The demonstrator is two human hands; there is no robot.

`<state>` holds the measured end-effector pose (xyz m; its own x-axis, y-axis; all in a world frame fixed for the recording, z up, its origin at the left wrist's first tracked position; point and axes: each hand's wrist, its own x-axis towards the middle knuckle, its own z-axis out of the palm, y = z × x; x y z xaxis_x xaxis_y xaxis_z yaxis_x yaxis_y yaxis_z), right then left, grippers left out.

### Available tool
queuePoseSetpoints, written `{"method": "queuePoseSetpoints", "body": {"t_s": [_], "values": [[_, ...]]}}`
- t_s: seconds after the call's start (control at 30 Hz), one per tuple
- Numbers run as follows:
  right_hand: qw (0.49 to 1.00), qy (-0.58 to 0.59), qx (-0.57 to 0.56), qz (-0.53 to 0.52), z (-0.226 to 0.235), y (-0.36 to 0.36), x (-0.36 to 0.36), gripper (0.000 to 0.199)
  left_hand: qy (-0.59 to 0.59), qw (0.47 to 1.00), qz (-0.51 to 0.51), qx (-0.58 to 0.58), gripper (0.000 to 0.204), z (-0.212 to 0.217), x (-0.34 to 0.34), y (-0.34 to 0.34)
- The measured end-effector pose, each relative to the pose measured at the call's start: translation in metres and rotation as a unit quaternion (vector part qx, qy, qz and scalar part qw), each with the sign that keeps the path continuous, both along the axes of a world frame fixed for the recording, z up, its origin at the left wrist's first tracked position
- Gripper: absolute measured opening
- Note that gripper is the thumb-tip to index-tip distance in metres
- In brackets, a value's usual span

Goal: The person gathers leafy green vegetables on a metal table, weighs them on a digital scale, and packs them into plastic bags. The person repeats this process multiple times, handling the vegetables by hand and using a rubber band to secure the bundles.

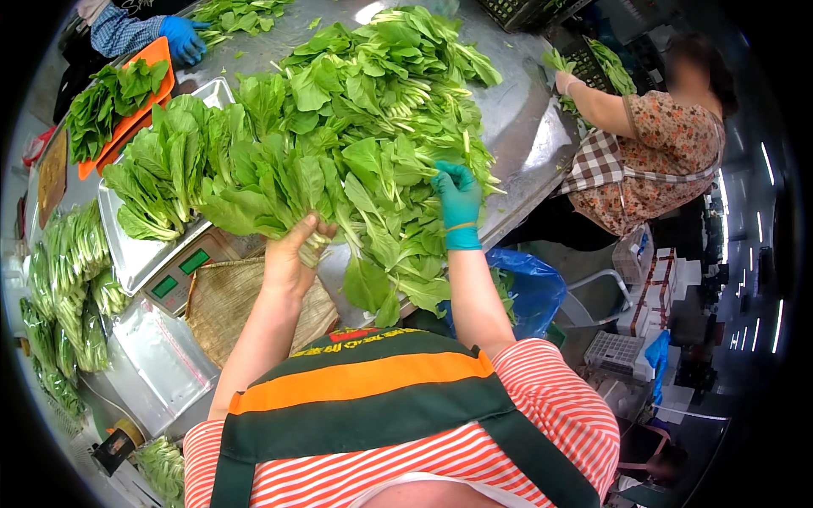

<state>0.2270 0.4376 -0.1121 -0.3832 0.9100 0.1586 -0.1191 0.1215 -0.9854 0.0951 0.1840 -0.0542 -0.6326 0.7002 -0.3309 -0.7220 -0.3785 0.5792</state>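
My bare left hand [293, 247] is closed around the stems of a bunch of leafy greens [269, 188], its leaves fanning away from me. My right hand [458, 205], in a teal glove with a band at the wrist, has its fingers curled at the right side of the big pile of loose greens [373, 76]. Its fingertips seem to pinch a leafy stalk there. Left of my left hand, more greens [174, 161] lie on the metal tray [127, 250] of a weighing scale [190, 269] with two lit green displays.
A brown woven mat [246, 309] and clear plastic bags [161, 364] lie near me at left, beside bagged greens [63, 288]. An orange tray [161, 59] stands far left, near another person's blue-gloved hand [182, 38]. A co-worker [652, 140] stands at right; a blue bag [533, 292] hangs below the table edge.
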Motion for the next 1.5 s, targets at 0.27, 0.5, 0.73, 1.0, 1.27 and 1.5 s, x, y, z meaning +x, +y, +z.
{"method": "queuePoseSetpoints", "body": {"t_s": [0.27,0.5,0.73,1.0,1.27,1.5], "values": [[0.8,-0.511,0.282,0.141,0.028,-0.046,-0.031,0.023,-0.007,1.0,-0.005,-0.025,0.021,0.007,0.007,0.009],[0.961,-0.232,0.035,0.143,0.0,-0.024,-0.022,0.024,0.011,0.999,0.003,-0.036,0.018,0.008,0.004,0.004],[0.912,-0.041,-0.237,0.331,0.046,-0.058,-0.014,0.039,-0.028,0.999,-0.001,-0.016,0.023,0.001,0.007,0.01],[0.908,-0.13,-0.095,0.386,0.054,-0.11,-0.03,0.027,0.122,0.991,0.014,-0.048,0.041,0.0,0.002,0.025],[0.925,-0.06,-0.237,0.292,0.049,-0.129,-0.036,0.021,0.146,0.981,0.11,-0.071,0.036,-0.004,0.01,0.031],[0.927,0.064,-0.334,0.161,0.035,-0.103,-0.043,0.022,0.704,0.691,-0.023,-0.161,0.04,0.002,0.011,0.016]]}}
